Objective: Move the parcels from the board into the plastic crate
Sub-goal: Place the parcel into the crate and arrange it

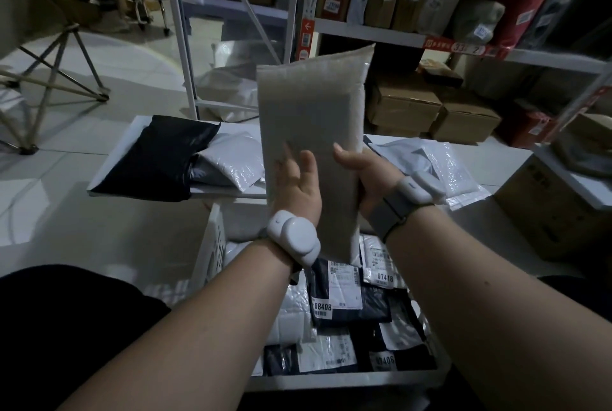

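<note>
I hold a tall grey-white padded parcel [314,119] upright in front of me, above the white plastic crate [212,245]. My left hand [299,183] presses its near face with straight fingers. My right hand [367,175] grips its right edge, thumb on the front. The crate below holds several black and white labelled parcels [341,298]. On the white board [132,132] behind lie a black parcel [162,158], a white parcel [231,162] and a clear-wrapped parcel [440,162].
Metal shelving [381,33] with packed parcels and cardboard boxes [430,109] stands behind the board. A folding chair frame [49,79] is at the left. A cardboard box [556,212] sits at the right. White bags lie on the floor beyond the board.
</note>
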Tool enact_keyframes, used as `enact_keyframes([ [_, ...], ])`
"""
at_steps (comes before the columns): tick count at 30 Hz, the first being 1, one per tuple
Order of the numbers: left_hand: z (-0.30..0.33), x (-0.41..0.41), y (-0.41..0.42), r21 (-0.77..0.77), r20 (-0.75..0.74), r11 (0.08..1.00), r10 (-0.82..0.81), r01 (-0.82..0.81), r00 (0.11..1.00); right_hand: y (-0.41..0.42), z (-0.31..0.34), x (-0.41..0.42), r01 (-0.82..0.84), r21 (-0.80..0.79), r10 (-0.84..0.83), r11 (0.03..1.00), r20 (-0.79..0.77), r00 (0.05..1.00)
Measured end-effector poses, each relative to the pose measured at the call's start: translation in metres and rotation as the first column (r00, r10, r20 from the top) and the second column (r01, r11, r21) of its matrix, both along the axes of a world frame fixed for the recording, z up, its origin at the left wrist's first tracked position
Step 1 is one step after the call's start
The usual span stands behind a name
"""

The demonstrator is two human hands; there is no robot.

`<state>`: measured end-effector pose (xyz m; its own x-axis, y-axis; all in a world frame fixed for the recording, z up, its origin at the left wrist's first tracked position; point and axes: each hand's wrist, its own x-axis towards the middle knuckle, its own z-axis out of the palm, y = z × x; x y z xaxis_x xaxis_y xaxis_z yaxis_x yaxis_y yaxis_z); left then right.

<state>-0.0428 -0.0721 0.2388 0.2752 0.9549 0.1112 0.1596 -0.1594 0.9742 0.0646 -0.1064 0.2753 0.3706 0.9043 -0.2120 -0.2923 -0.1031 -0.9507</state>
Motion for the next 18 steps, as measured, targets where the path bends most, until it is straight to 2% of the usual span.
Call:
enact_keyframes([
  [2, 0.004, -0.001, -0.002, 0.002, -0.005, 1.000, -0.007, 0.007, 1.000, 0.002, 0.004, -0.005, -0.098, -0.039, 0.098, 0.994, -0.007, 0.995],
  [4, 0.005, -0.004, 0.001, -0.070, 0.146, 0.995, -0.059, 0.070, 0.987, 0.002, 0.009, -0.011, -0.152, -0.101, 0.155, 0.983, 0.024, 0.988],
  [6, -0.003, -0.007, 0.012, -0.204, 0.301, 0.970, -0.067, 0.133, 0.951, 0.004, 0.014, -0.014, -0.163, -0.089, 0.168, 0.982, 0.045, 0.985],
  [8, -0.012, -0.007, 0.019, -0.299, 0.380, 0.932, -0.078, 0.203, 0.921, 0.005, 0.017, -0.012, -0.156, -0.084, 0.161, 0.984, 0.060, 0.985],
  [13, 0.000, -0.013, 0.017, -0.335, 0.608, 0.896, -0.030, 0.291, 0.793, 0.000, 0.022, -0.005, -0.185, -0.091, 0.190, 0.978, 0.055, 0.980],
  [15, -0.001, -0.015, 0.018, -0.407, 0.642, 0.842, -0.013, 0.355, 0.766, -0.003, 0.021, -0.001, -0.159, -0.097, 0.165, 0.982, 0.054, 0.985],
  [18, -0.007, -0.014, 0.022, -0.460, 0.621, 0.796, -0.029, 0.394, 0.783, -0.006, 0.018, 0.011, -0.065, -0.139, 0.074, 0.988, 0.059, 0.996],
])
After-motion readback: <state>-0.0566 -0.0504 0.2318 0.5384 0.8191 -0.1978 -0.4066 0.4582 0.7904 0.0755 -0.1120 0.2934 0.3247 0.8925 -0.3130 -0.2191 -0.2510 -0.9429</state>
